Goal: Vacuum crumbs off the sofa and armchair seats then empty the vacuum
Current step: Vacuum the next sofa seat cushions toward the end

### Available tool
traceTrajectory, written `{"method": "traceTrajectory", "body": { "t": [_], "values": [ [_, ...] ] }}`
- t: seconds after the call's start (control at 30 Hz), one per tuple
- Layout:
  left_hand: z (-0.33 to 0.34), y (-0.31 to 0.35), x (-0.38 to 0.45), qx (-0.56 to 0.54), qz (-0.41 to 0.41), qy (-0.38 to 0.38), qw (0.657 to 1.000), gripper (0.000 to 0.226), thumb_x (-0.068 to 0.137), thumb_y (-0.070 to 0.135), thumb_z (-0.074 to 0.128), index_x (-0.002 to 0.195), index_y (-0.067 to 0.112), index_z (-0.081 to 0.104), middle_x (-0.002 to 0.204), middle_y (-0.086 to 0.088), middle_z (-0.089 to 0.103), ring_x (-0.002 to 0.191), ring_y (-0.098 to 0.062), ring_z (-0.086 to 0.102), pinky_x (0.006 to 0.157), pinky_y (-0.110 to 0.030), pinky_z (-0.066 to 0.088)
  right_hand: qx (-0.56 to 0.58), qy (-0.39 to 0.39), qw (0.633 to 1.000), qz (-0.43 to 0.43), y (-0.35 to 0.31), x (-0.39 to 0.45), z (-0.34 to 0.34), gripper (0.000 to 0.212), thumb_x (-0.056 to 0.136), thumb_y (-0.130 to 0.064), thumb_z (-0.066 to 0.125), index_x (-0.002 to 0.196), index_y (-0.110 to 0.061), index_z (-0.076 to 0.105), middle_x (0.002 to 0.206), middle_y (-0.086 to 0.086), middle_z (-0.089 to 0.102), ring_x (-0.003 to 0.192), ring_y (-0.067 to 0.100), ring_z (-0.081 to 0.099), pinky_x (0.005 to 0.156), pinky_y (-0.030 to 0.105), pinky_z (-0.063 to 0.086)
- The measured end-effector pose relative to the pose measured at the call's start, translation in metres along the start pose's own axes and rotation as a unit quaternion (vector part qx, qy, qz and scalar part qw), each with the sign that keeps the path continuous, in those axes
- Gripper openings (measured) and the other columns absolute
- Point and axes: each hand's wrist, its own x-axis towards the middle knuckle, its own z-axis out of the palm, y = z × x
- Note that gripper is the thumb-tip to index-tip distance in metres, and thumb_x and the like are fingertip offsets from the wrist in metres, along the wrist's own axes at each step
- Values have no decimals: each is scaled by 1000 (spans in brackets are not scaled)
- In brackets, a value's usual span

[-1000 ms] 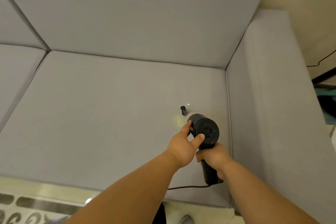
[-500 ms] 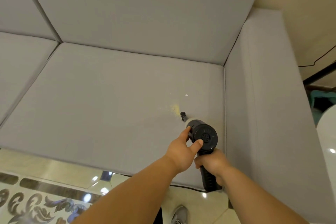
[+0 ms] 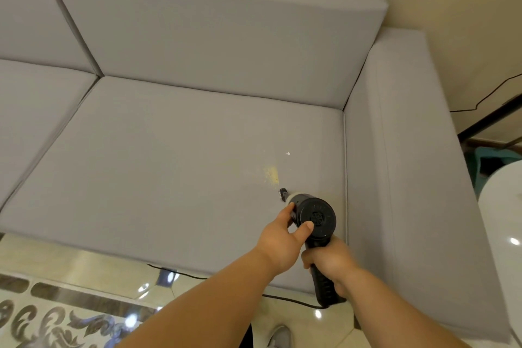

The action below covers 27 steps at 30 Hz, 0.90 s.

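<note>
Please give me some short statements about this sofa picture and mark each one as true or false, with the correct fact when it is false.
1. The right hand grips the handle of the black vacuum. True.
2. The left hand rests flat on the seat cushion. False: it holds the vacuum's round body.
3. The yellow crumbs lie just beyond the vacuum's nozzle. True.
4. The crumbs are on the armrest. False: they are on the seat cushion, near its right side.
5. A cord leaves the bottom of the vacuum's handle. True.
</note>
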Motion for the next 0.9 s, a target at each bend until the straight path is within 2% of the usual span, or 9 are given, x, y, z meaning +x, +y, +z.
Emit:
{"method": "traceTrajectory", "body": {
  "t": [0.23, 0.4, 0.63, 0.9],
  "values": [
    [-25, 26, 19, -20, 20, 18, 999, 67, 91, 43, 56, 149, 36, 23, 145, 4, 44, 126, -23, 50, 108, -40, 38, 22, 13, 1000, -14, -42, 14, 2, 26, 64, 3, 70, 86, -9, 64, 78, 15, 65, 76, 33, 61, 73, 43, 54],
    [-53, 50, 50, -9, 33, 24, 999, 66, 91, 45, 55, 148, 37, 24, 144, 5, 45, 124, -24, 51, 107, -40, 39, 28, 10, 999, -24, -85, 39, 4, 28, 67, 3, 69, 92, -9, 63, 83, 15, 65, 79, 33, 61, 70, 39, 53],
    [-92, 85, 109, 9, 44, 23, 999, 65, 92, 45, 53, 149, 39, 21, 146, 5, 44, 124, -24, 51, 106, -41, 40, 37, 32, 998, -44, -144, 88, 9, 33, 69, 3, 69, 98, -10, 64, 88, 15, 66, 83, 34, 62, 76, 43, 55],
    [-135, 108, 174, 42, 25, 13, 999, 64, 93, 45, 51, 149, 38, 19, 145, 5, 44, 124, -25, 51, 106, -44, 40, 49, 26, 998, -34, -196, 147, 22, 32, 70, 2, 70, 98, -12, 63, 86, 11, 65, 82, 30, 61, 70, 37, 51]
  ]
}}
